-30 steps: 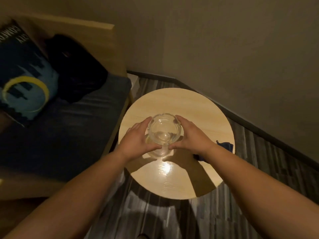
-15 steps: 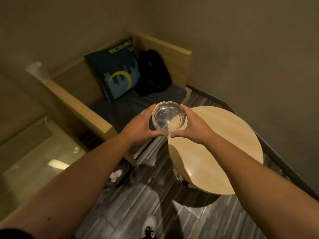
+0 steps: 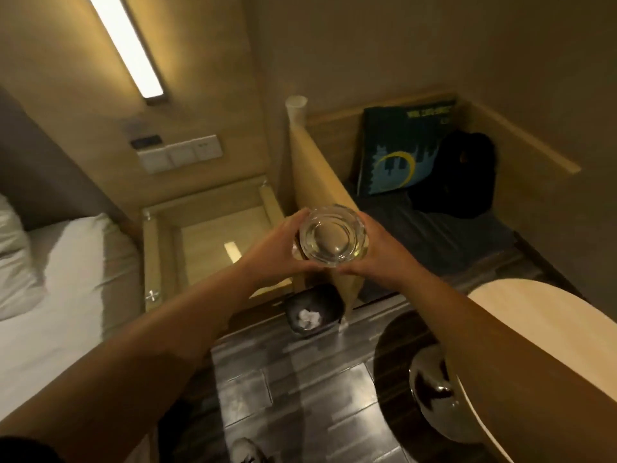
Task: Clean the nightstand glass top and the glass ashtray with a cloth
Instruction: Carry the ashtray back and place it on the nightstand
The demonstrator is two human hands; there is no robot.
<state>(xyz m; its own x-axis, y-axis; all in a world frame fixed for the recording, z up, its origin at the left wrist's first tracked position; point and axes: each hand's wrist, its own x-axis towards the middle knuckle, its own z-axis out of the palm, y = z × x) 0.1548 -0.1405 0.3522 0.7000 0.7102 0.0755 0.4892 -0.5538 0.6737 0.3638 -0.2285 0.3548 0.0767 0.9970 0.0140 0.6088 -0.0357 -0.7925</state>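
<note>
One bed (image 3: 63, 279), white sheet and a pillow at its head, along my left side. One built-in bench (image 3: 434, 228) with a dark seat pad, ahead on my right; on it one printed cushion (image 3: 397, 155) and one black bag (image 3: 464, 175), both leaned against the back. One round wooden desk (image 3: 534, 315), only its near edge in view under my right forearm, on a chrome foot.

One nightstand (image 3: 213, 242), set between bed and bench, its glass top fixed by metal studs at the corners and reflecting the one wall light (image 3: 127, 48) above; nothing stands on the glass, which I judge leaves it free for wiping or for setting the ashtray down. One black waste bin (image 3: 314, 315) on the floor in front of it, crumpled paper inside.

One left hand (image 3: 270, 252) and one right hand (image 3: 377, 252), both raised over the gap between nightstand and bench. One glass ashtray (image 3: 332, 238), clear and heavy-walled, carried in the air between them: my fingers are curled round its rim from both sides, thumbs on the near edge. Two hands probably because thick, smooth glass is slippery and weighty. Cloths in view: none.
</note>
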